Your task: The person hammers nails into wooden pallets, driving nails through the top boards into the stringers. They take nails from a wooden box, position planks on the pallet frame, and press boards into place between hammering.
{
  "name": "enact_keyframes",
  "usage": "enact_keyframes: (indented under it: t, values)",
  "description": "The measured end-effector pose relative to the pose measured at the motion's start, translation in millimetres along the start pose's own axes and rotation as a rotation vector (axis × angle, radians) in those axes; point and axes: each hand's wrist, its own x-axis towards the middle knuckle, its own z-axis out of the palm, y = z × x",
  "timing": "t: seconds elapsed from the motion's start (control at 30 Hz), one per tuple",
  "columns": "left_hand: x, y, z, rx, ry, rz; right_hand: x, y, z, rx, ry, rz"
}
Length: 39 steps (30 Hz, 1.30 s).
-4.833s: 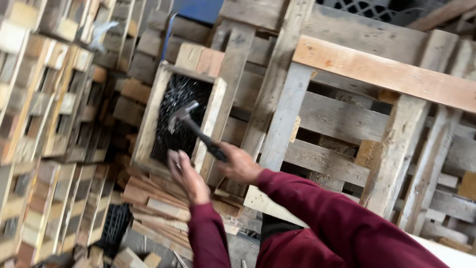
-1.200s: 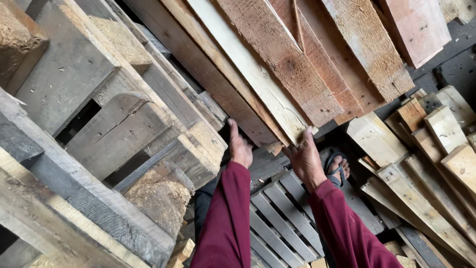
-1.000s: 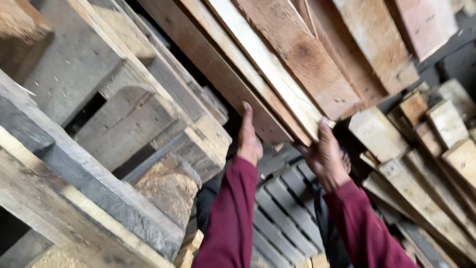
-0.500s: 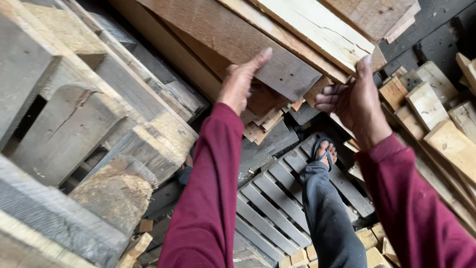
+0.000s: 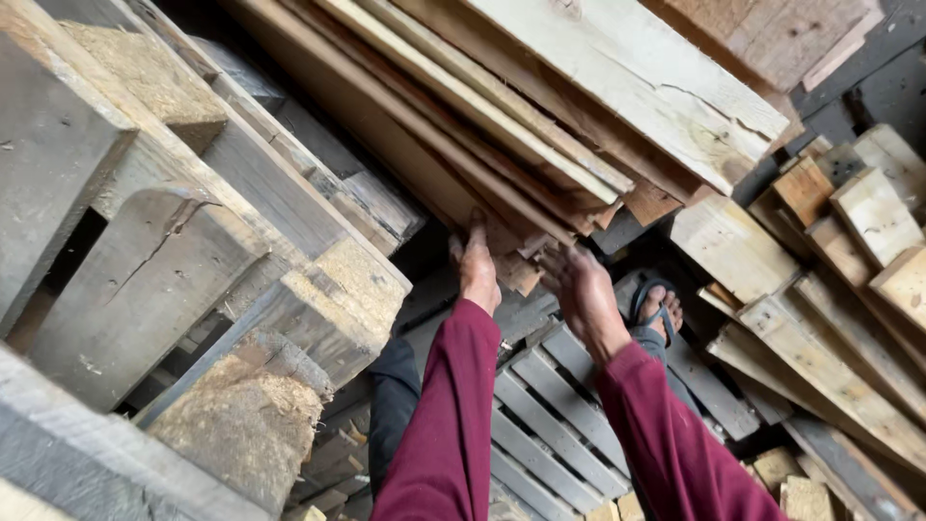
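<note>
We log: left hand point(image 5: 477, 270) flat, fingers together, pressed under the near ends of the boards point(image 5: 540, 145) | right hand point(image 5: 584, 289) spread beneath the same ends, propping them | boards slant above the pallet point(image 5: 559, 425) underfoot, beside the stacked pallets point(image 5: 174, 270).

Probably a pallet yard or timber workshop: stacked wooden pallets point(image 5: 193, 289), loose planks point(image 5: 579, 87) and offcut blocks point(image 5: 868, 212) everywhere.

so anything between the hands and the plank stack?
Nothing visible. The left hand is already pressed against the underside of the plank stack, and the right hand sits at its lower ends, with no object between.
</note>
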Motion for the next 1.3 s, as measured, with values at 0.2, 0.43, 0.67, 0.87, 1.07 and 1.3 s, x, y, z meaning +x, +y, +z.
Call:
enact_keyframes:
  t: [0.2, 0.43, 0.67, 0.87, 1.07, 1.3]
  values:
    - [27, 0, -21, -0.044, -0.185, -0.039, 36, 12, 26, -0.135, 0.136, 0.044]
    - [36, -10, -47, 0.084, -0.176, -0.205, 35, 18, -29, 0.112, 0.128, 0.021]
    - [-27, 24, -44, -0.102, -0.277, -0.073, -50, 4, -20, -0.321, 0.244, -0.222]
    - [-65, 35, -27, 0.025, -0.366, 0.138, -111, -69, 76, -1.21, 0.038, -1.213]
    - [-51, 38, -4, -0.407, -0.521, 0.109, -51, -65, 130, -1.525, 0.132, -1.06]
    - [-41, 34, -27, -0.259, -0.382, 0.077, -46, -50, 121, -1.702, -0.113, -0.514]
